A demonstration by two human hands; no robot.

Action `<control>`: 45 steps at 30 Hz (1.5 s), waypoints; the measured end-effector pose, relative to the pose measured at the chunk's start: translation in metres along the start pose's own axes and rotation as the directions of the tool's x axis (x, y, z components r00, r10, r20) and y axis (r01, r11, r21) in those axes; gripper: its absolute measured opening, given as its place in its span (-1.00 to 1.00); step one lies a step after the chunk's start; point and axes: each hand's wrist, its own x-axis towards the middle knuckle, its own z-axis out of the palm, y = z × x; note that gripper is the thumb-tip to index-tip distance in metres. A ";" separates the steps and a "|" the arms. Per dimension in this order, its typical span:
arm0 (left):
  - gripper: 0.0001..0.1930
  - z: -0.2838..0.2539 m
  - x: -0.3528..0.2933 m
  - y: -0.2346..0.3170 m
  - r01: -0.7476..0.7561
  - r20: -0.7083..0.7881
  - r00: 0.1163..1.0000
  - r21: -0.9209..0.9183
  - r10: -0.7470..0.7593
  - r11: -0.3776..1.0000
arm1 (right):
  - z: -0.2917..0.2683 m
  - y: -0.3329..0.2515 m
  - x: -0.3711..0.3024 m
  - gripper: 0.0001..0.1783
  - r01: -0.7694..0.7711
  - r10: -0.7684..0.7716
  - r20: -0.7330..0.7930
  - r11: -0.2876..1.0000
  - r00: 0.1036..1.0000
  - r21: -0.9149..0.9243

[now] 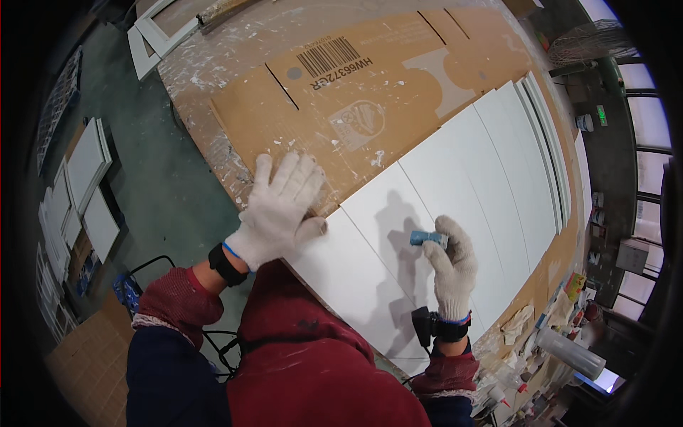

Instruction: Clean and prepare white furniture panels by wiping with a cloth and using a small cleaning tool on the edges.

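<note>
My right hand (453,267), in a pale knitted glove, pinches a small blue block (427,238) between thumb and fingers. The block's exact kind cannot be made out. Beneath that hand lie flat white panels (370,249), side by side with thin seams between them, and the hand's shadow falls on them. Also gloved, my left hand (279,206) is flat with its fingers stretched out and holds nothing. It is at the near left corner of the panels, its fingers over the cardboard sheet (320,114); whether it presses down cannot be told.
Narrow white strips (544,153) line the panels' far right side. A cluttered surface at the lower right carries a clear cylinder (569,352), bottles and rags. White boards (89,167) are stacked on the left, beyond the green floor (181,185). A white frame (160,35) rests at the far left corner.
</note>
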 end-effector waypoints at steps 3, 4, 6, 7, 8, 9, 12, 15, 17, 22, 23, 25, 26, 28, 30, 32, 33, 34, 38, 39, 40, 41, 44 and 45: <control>-0.27 -0.004 -0.003 0.030 -0.092 0.070 0.992 -0.185 0.106 0.978 | 0.021 -0.004 0.044 -0.50 0.097 -0.097 0.036 0.995 0.995 0.001; -0.31 -0.006 -0.004 0.043 -0.088 0.100 0.989 -0.202 0.110 0.975 | 0.026 -0.006 0.059 -0.52 0.170 -0.171 0.068 0.985 0.983 0.017; -0.40 -0.006 -0.011 0.062 -0.081 0.157 0.977 -0.343 0.142 0.936 | 0.033 -0.006 0.090 -0.54 0.265 -0.257 0.099 0.961 0.961 -0.080; -0.40 -0.009 -0.015 0.066 -0.072 0.158 0.978 -0.350 0.135 0.934 | 0.036 -0.005 0.103 -0.56 0.362 -0.343 0.136 0.918 0.930 -0.163; -0.47 -0.013 -0.018 0.070 -0.090 0.139 0.976 -0.431 0.165 0.898 | 0.037 -0.005 0.112 -0.56 0.357 -0.336 0.144 0.919 0.931 -0.167; -0.54 -0.016 -0.020 0.073 -0.109 0.116 0.974 -0.508 0.194 0.854 | 0.039 -0.006 0.118 -0.56 0.398 -0.371 0.165 0.898 0.914 -0.190; -0.64 -0.021 -0.031 0.069 -0.163 -0.109 0.987 -0.601 0.122 0.782 | 0.042 -0.003 0.132 -0.55 0.459 -0.419 0.214 0.866 0.882 -0.198; -0.70 -0.018 -0.043 0.069 -0.130 -0.020 0.987 -0.682 0.159 0.720 | 0.048 -0.005 0.136 -0.55 0.504 -0.418 0.306 0.807 0.855 -0.308; -0.70 -0.014 -0.048 0.071 -0.119 0.037 0.978 -0.712 0.206 0.692 | 0.049 -0.001 0.139 -0.56 0.551 -0.441 0.336 0.732 0.832 -0.401; -0.71 -0.012 -0.048 0.075 -0.125 0.067 0.968 -0.706 0.241 0.697 | 0.052 -0.002 0.144 -0.56 0.596 -0.493 0.337 0.700 0.802 -0.394; -0.71 -0.011 -0.049 0.076 -0.120 0.071 0.968 -0.708 0.239 0.696 | 0.052 -0.002 0.143 -0.56 0.589 -0.487 0.338 0.720 0.805 -0.366; -0.70 -0.008 -0.052 0.079 -0.124 0.043 0.969 -0.763 0.242 0.634 | 0.053 -0.001 0.146 -0.56 0.594 -0.484 0.347 0.701 0.803 -0.396; -0.70 -0.009 -0.053 0.079 -0.120 0.047 0.969 -0.764 0.241 0.633 | 0.053 -0.001 0.147 -0.55 0.601 -0.485 0.356 0.677 0.799 -0.426; -0.72 -0.012 -0.058 0.078 -0.006 0.194 0.947 -0.789 0.258 0.615 | 0.055 -0.001 0.147 -0.55 0.595 -0.493 0.336 0.701 0.802 -0.394; -0.71 -0.008 -0.063 0.080 0.025 0.263 0.922 -0.773 0.284 0.634 | 0.060 -0.006 0.140 -0.55 0.591 -0.499 0.321 0.725 0.805 -0.353; -0.70 -0.011 -0.066 0.081 0.079 0.349 0.894 -0.742 0.282 0.666 | 0.068 -0.014 0.121 -0.55 0.408 -0.328 0.343 0.892 0.880 -0.194; -0.71 -0.014 -0.063 0.082 0.054 0.366 0.882 -0.703 0.296 0.709 | 0.076 -0.017 0.107 -0.55 0.310 -0.266 0.377 0.949 0.887 -0.059; -0.70 -0.015 -0.061 0.083 0.025 0.383 0.870 -0.663 0.310 0.748 | 0.078 -0.022 0.098 -0.57 0.351 -0.223 0.480 0.916 0.848 -0.194; -0.71 -0.008 -0.065 0.088 0.051 0.403 0.857 -0.687 0.322 0.725 | 0.111 -0.033 0.054 -0.55 0.412 -0.189 0.754 0.903 0.629 -0.118; -0.70 -0.003 -0.068 0.090 0.048 0.377 0.867 -0.713 0.326 0.699 | 0.120 -0.030 0.051 -0.53 0.523 -0.243 0.807 0.847 0.539 -0.095; -0.70 0.000 -0.071 0.091 0.049 0.374 0.872 -0.711 0.317 0.701 | 0.129 -0.028 0.047 -0.53 0.528 -0.244 0.812 0.844 0.531 -0.092; -0.69 0.002 -0.075 0.093 0.051 0.394 0.856 -0.709 0.335 0.704 | 0.137 -0.028 0.042 -0.52 0.569 -0.240 0.841 0.817 0.485 -0.095; -0.67 0.002 -0.081 0.095 0.057 0.370 0.871 -0.730 0.323 0.681 | 0.156 -0.032 0.032 -0.56 0.611 -0.241 0.871 0.788 0.427 -0.081; -0.66 0.001 -0.082 0.095 0.066 0.335 0.896 -0.748 0.290 0.660 | 0.161 -0.034 0.031 -0.61 0.622 -0.211 0.892 0.777 0.400 -0.095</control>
